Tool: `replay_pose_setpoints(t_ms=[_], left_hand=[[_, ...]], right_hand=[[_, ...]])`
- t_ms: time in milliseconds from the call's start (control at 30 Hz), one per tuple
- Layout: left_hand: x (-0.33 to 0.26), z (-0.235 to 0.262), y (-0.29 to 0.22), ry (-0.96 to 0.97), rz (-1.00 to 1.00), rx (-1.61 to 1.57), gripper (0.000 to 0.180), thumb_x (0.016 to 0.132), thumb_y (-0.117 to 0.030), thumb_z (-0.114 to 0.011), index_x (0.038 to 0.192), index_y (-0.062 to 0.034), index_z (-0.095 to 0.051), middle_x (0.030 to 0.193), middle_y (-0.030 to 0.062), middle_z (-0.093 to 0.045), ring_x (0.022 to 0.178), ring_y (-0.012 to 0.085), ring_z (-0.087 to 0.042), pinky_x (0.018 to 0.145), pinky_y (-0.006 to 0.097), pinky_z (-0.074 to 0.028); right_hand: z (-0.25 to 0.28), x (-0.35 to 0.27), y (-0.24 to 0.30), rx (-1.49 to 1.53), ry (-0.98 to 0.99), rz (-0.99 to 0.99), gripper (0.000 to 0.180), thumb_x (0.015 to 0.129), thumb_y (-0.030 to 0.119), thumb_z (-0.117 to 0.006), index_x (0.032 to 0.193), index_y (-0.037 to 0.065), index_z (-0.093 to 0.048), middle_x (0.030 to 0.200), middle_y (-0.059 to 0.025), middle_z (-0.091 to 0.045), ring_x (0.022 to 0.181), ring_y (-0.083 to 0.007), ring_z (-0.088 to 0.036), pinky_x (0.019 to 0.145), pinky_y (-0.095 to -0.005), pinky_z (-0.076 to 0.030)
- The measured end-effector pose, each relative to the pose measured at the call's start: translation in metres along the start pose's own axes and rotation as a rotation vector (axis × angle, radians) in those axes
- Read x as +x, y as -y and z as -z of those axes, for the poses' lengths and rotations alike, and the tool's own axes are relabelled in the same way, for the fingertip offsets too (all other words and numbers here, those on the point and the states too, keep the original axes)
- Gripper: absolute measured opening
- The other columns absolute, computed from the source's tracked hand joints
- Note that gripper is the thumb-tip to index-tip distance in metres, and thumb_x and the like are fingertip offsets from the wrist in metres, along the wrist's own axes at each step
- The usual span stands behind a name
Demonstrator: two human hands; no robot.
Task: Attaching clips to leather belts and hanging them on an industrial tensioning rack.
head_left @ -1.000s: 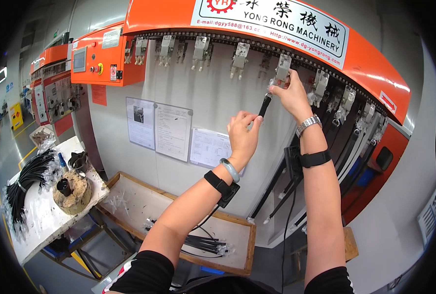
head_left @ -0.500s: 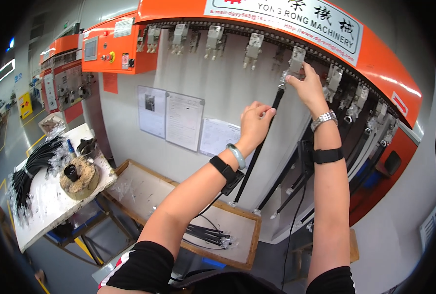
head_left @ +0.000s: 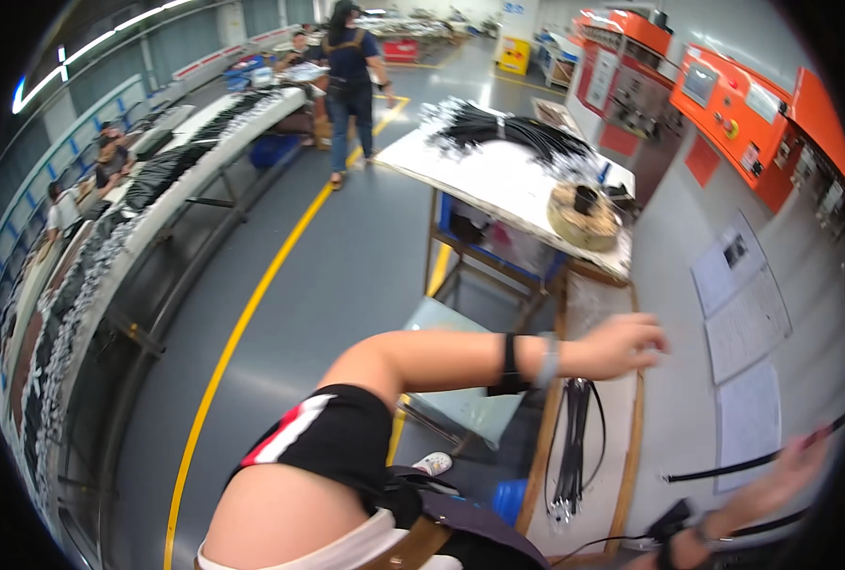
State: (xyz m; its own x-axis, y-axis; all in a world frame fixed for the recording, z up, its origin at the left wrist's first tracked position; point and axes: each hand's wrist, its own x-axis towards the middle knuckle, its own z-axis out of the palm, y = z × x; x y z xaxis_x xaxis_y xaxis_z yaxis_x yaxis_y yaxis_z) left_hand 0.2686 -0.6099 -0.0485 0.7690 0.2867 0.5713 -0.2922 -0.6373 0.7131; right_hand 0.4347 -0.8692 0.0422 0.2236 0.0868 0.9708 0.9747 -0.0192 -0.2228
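My left hand [head_left: 627, 344] reaches over the wooden-edged trough [head_left: 636, 446]. Its fingers are bent but apart, with nothing visible in them. A bundle of black straps [head_left: 572, 442] lies in the trough below that hand. At the lower right is my right hand [head_left: 793, 475], smeared by motion. It overlaps or lies close to a black strap [head_left: 717, 472] that runs up toward the right rim; whether the fingers grip it cannot be told. Another black strap [head_left: 774, 524] lies near my right wrist.
A white table [head_left: 413, 152] holds black straps [head_left: 508, 131] and a round tan block [head_left: 579, 220]. The orange machine [head_left: 727, 109] and papers [head_left: 746, 304] are on the right. A person [head_left: 351, 85] walks on the aisle; a long bench [head_left: 109, 256] flanks it, with people seated beyond.
The view has swung left. My left hand has left the hanging strap and moved out over the trough. My right hand has come down off the machine's clamp.
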Motion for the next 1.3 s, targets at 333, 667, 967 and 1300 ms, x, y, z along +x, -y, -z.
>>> replay_pose_setpoints(t_ms=[333, 667, 967, 1300], left_hand=[[-0.458, 0.189, 0.016, -0.716, 1.145, 0.043, 0.021, 0.086, -0.016, -0.056, 0.102, -0.0024, -0.061, 0.087, 0.0048, -0.061, 0.077, 0.0103, -0.055, 0.069, 0.023, -0.046], [-0.595, 0.319, 0.006, -0.896, 1.244, -0.188, 0.019, 0.086, -0.014, -0.053, 0.100, -0.0022, -0.060, 0.082, 0.0052, -0.062, 0.065, 0.0094, -0.054, 0.060, 0.022, -0.045], [-0.515, 0.467, 0.092, -0.520, 1.142, -0.139, 0.017, 0.088, -0.012, -0.052, 0.098, -0.0002, -0.060, 0.079, 0.0051, -0.060, 0.066, 0.0089, -0.052, 0.061, 0.021, -0.044], [-0.318, 0.481, 0.191, -0.048, 0.921, -0.300, 0.019, 0.089, -0.014, -0.051, 0.101, -0.0013, -0.059, 0.084, 0.0036, -0.060, 0.073, 0.0086, -0.053, 0.069, 0.023, -0.045]], right_hand=[[-0.106, -0.406, 0.135, 0.710, 1.257, -1.465, 0.030, 0.086, 0.011, -0.056, 0.114, 0.001, -0.052, 0.095, -0.0091, -0.062, 0.084, -0.0153, -0.060, 0.072, -0.0259, -0.049], [-0.272, -0.540, 0.182, 0.597, 0.099, -2.164, 0.067, 0.078, 0.057, -0.059, 0.124, 0.010, -0.045, 0.122, -0.0070, -0.050, 0.110, -0.0212, -0.049, 0.092, -0.0392, -0.040], [-0.271, -0.545, 0.189, 0.482, -0.410, -2.045, 0.068, 0.081, 0.051, -0.057, 0.123, -0.002, -0.047, 0.123, -0.0100, -0.052, 0.108, -0.0288, -0.052, 0.094, -0.0414, -0.039], [-0.143, -0.519, 0.234, -0.161, -0.358, -2.313, 0.087, 0.074, 0.069, -0.052, 0.128, 0.001, -0.044, 0.129, -0.0116, -0.047, 0.116, -0.0293, -0.046, 0.099, -0.0439, -0.033]])
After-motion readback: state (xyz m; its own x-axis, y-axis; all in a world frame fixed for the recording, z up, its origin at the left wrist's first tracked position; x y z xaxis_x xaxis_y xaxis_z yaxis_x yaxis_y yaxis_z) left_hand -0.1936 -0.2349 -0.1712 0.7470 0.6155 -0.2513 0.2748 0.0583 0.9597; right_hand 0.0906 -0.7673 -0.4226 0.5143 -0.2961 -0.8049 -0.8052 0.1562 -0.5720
